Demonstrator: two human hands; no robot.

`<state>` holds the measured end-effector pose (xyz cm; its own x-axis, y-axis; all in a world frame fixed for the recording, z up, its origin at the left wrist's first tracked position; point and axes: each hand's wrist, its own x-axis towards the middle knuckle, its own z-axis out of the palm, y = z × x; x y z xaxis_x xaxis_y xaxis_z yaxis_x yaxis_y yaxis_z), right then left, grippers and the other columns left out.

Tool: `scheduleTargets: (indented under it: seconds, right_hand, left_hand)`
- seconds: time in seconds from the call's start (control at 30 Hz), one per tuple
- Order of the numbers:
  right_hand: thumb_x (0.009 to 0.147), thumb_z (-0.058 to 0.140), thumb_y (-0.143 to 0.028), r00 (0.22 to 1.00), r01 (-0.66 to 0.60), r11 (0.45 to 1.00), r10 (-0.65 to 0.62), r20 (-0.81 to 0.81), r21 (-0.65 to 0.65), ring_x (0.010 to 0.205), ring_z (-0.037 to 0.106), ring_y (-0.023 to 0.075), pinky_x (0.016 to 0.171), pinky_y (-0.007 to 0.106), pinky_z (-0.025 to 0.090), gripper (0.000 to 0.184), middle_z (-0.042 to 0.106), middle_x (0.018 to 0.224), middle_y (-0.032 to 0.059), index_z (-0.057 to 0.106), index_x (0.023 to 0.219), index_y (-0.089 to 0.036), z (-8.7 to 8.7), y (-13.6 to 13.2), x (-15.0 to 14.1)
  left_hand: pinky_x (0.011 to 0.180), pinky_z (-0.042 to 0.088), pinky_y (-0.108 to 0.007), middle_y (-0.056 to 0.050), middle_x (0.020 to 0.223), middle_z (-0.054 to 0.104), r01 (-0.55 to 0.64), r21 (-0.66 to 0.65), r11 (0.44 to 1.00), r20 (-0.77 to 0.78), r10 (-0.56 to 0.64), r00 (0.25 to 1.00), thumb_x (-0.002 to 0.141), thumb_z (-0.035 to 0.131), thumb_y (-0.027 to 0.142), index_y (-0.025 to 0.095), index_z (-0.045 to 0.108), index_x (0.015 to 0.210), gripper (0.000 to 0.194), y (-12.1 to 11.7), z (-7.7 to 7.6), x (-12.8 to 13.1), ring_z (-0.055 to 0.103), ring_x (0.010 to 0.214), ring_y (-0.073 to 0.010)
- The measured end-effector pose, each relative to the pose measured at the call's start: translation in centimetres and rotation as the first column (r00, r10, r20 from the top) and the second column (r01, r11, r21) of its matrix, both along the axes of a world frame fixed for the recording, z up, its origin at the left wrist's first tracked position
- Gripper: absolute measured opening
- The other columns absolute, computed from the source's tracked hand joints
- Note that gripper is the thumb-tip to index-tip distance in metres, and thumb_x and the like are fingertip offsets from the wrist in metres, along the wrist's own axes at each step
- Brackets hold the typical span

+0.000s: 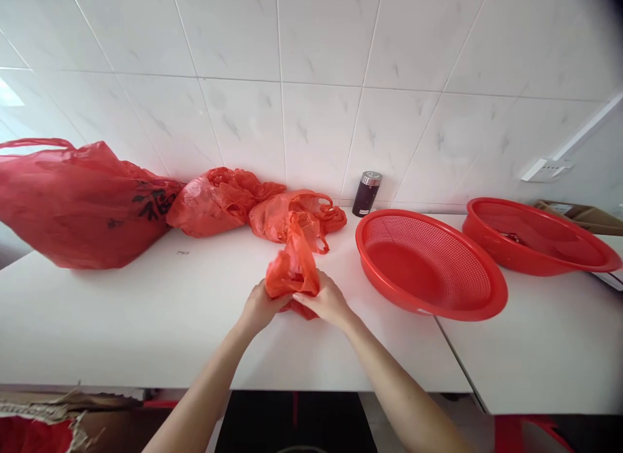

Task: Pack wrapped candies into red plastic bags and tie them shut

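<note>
When tugging at the held bag (295,271), gripped from either side by the left hand (260,304) and right hand (333,302) with thumbs close together in front, beware of splitting the thin red film through uneven pulling. Cannot tell the set of the other fingers, mostly hidden, nor any contents inside; could spill from the crumpled mouth if tipped. Placed between the tabletop's (146,323) front and back edges, nearer the right edge than the left; cannot tell if resting or lifted. Just behind, mind the loose handle loops of the small bag (275,214), perhaps ready to snag and drag along. Right of the hands, watch the near colander (418,265), straddling the seam at the tabletop's right edge; could be knocked by a swinging right forearm. At the back edge, beware of toppling the narrow flask (366,196) with a long reach. Leftward, take care around the medium bag (209,206) and the large bag (92,206) near the left edge, both soft and possibly prone to slumping if nudged. Farthest out, over the adjoining tabletop (545,349), expect little risk to the far basin (535,235).
</note>
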<state>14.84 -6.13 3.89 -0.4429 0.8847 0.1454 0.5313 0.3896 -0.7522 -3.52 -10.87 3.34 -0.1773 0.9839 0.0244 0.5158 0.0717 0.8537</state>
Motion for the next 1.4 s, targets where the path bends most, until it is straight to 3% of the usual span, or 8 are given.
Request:
scheduleTargets:
  seconds: [0.23, 0.47, 0.63, 0.87, 1.03, 1.13, 1.3, 1.4]
  right_hand:
    - [0.076, 0.057, -0.019, 0.969, 0.004, 0.998, -0.02, 0.248, 0.066, 0.093, 0.06, 0.0235, 0.078, 0.032, 0.038, 0.016, 0.066, 0.098, 0.0048, 0.063, 0.09, -0.022, 0.3, 1.9, 0.4]
    - [0.082, 0.06, -0.033, 0.994, -0.113, 0.99, 0.112, -0.011, -0.085, 0.094, 0.062, 0.0183, 0.077, 0.029, 0.046, 0.031, 0.065, 0.106, 0.0025, 0.055, 0.111, -0.025, 3.9, 1.7, 2.7]
    - [0.08, 0.063, -0.037, 0.931, -0.147, 0.989, 0.128, -0.341, -0.029, 0.109, 0.055, 0.0192, 0.091, 0.035, 0.043, 0.035, 0.061, 0.116, 0.005, 0.056, 0.112, -0.024, 8.6, 2.9, 0.3]
    - [0.075, 0.066, -0.028, 0.737, -0.324, 0.943, 0.202, -0.645, -0.075, 0.074, 0.056, 0.0109, 0.078, 0.029, 0.044, 0.014, 0.058, 0.085, -0.0027, 0.059, 0.085, -0.02, 14.6, 4.1, 0.8]
    - [0.076, 0.069, -0.031, 0.762, -0.327, 0.939, 0.195, -0.618, -0.106, 0.07, 0.055, 0.0099, 0.077, 0.029, 0.043, 0.017, 0.058, 0.081, -0.0018, 0.063, 0.085, -0.018, 16.6, 4.5, 3.1]
    - [0.078, 0.068, -0.035, 0.824, -0.253, 0.963, 0.167, -0.541, -0.089, 0.067, 0.054, 0.0097, 0.077, 0.029, 0.043, 0.019, 0.06, 0.078, -0.0014, 0.065, 0.087, -0.018, 16.6, 4.9, 4.5]
    - [0.08, 0.066, -0.038, 0.908, -0.193, 0.978, 0.148, -0.391, -0.078, 0.061, 0.053, 0.0114, 0.073, 0.031, 0.045, 0.023, 0.054, 0.057, -0.0046, 0.068, 0.091, -0.018, 16.6, 5.0, 6.8]
    - [0.079, 0.066, -0.035, 0.895, -0.068, 0.997, 0.048, -0.443, -0.031, 0.056, 0.052, 0.0119, 0.067, 0.031, 0.046, 0.019, 0.046, 0.049, -0.0069, 0.067, 0.088, -0.017, 16.9, 4.6, 7.5]
  left_hand:
    - [0.085, 0.043, -0.044, -0.011, 0.104, 0.062, 0.017, -0.035, 0.999, -0.27, -0.026, 0.962, 0.078, 0.059, 0.036, 0.021, 0.068, 0.092, 0.022, -0.3, -1.3, -0.1, 0.056, 0.099, -0.0325]
    - [0.081, 0.044, -0.038, -0.01, 0.105, 0.061, 0.019, -0.033, 0.999, -0.266, -0.027, 0.964, 0.08, 0.055, 0.056, 0.019, 0.063, 0.093, 0.04, -0.9, 3.7, 0.2, 0.059, 0.093, -0.0273]
    - [0.062, 0.042, -0.026, 0.002, 0.074, 0.056, 0.122, 0.073, 0.99, 0.097, -0.129, 0.987, 0.086, 0.051, 0.053, 0.02, 0.056, 0.084, 0.033, -1.3, 9.1, 1.6, 0.052, 0.065, -0.0134]
    - [0.066, 0.045, -0.024, 0.001, 0.076, 0.06, 0.03, 0.216, 0.976, 0.581, -0.154, 0.799, 0.083, 0.061, 0.044, 0.019, 0.061, 0.084, 0.026, -2.8, 14.4, -0.9, 0.055, 0.069, -0.0122]
    - [0.051, 0.039, -0.023, 0.002, 0.068, 0.058, 0.203, -0.08, 0.976, 0.179, -0.186, 0.966, 0.08, 0.061, 0.052, 0.022, 0.061, 0.1, 0.036, -3.7, 16.3, -2.3, 0.053, 0.056, -0.0138]
    - [0.053, 0.037, -0.023, 0.002, 0.064, 0.057, 0.34, -0.218, 0.915, -0.092, -0.366, 0.926, 0.082, 0.059, 0.048, 0.021, 0.061, 0.078, 0.027, -4.7, 17.0, -2.9, 0.051, 0.059, -0.0145]
    - [0.067, 0.041, -0.024, 0.002, 0.08, 0.068, 0.544, -0.324, 0.774, -0.028, -0.583, 0.812, 0.079, 0.065, 0.04, 0.026, 0.071, 0.077, 0.016, -6.9, 17.6, -2.8, 0.058, 0.077, -0.0194]
    - [0.071, 0.044, -0.025, 0.001, 0.081, 0.069, 0.405, -0.081, 0.911, 0.102, -0.397, 0.912, 0.08, 0.066, 0.04, 0.024, 0.071, 0.074, 0.018, -6.5, 18.0, -2.4, 0.06, 0.081, -0.0193]
